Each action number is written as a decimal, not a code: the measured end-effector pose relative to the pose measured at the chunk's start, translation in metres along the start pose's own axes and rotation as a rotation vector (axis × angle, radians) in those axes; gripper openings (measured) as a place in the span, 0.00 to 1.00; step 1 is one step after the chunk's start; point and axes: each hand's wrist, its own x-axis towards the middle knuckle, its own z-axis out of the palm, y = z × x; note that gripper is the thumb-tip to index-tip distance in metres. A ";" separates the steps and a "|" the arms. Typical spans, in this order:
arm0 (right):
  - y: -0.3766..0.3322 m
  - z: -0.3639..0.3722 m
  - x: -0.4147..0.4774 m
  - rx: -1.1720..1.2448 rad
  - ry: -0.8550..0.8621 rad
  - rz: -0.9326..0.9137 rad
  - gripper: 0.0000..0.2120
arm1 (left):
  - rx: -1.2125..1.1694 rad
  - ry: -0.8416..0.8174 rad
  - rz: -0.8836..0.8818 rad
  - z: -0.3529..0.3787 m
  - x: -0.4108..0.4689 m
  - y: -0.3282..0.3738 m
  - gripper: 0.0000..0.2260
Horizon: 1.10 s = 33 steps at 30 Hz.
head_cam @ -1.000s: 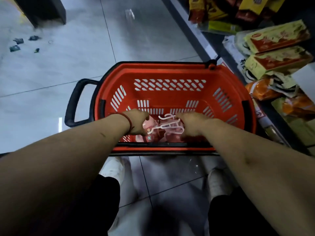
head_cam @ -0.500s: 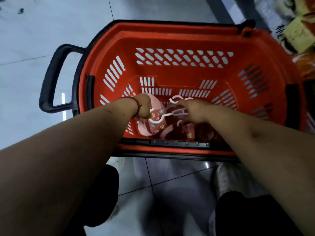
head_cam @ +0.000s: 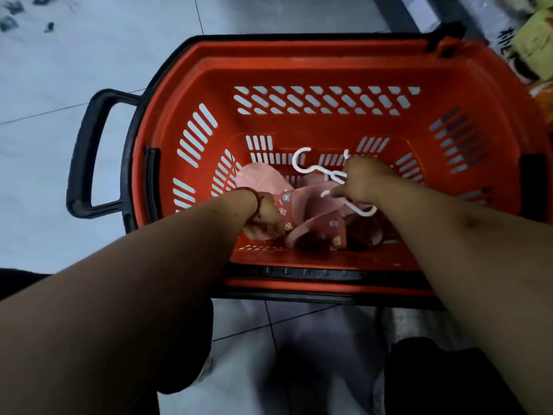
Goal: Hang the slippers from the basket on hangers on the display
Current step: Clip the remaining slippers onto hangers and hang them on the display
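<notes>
A red plastic basket [head_cam: 299,67] stands on the floor in front of me. Pink slippers [head_cam: 311,211] with small printed figures lie at its bottom. My left hand [head_cam: 263,220], a red string at its wrist, is closed on a slipper's strap at the near left of the pile. My right hand [head_cam: 365,184] pinches a white plastic hanger [head_cam: 311,169] just above the slippers; its hook curls up to the left. A second white hook shows behind my right hand. The display is not in view.
The basket has a black handle [head_cam: 86,157] sticking out to the left. Grey floor tiles [head_cam: 89,55] lie all around. Packaged goods [head_cam: 532,46] on a low shelf sit at the top right. My shoes and dark trouser legs are below the basket.
The camera has come closer over the basket. My right hand has lifted the white hanger off the slippers and to the right. My left hand has slid down onto a slipper strap.
</notes>
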 end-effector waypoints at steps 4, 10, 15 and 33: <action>0.000 -0.003 -0.001 0.037 -0.003 -0.018 0.34 | -0.229 0.193 0.147 0.011 0.006 0.006 0.11; -0.007 -0.008 -0.004 0.032 -0.043 -0.011 0.24 | -0.634 0.443 0.313 0.014 -0.001 0.029 0.16; -0.014 -0.030 -0.026 0.095 -0.012 -0.070 0.19 | -0.749 0.511 0.377 -0.005 -0.043 0.032 0.12; -0.027 -0.144 -0.199 0.825 0.432 -0.200 0.22 | -0.214 0.978 0.813 -0.044 -0.299 0.036 0.29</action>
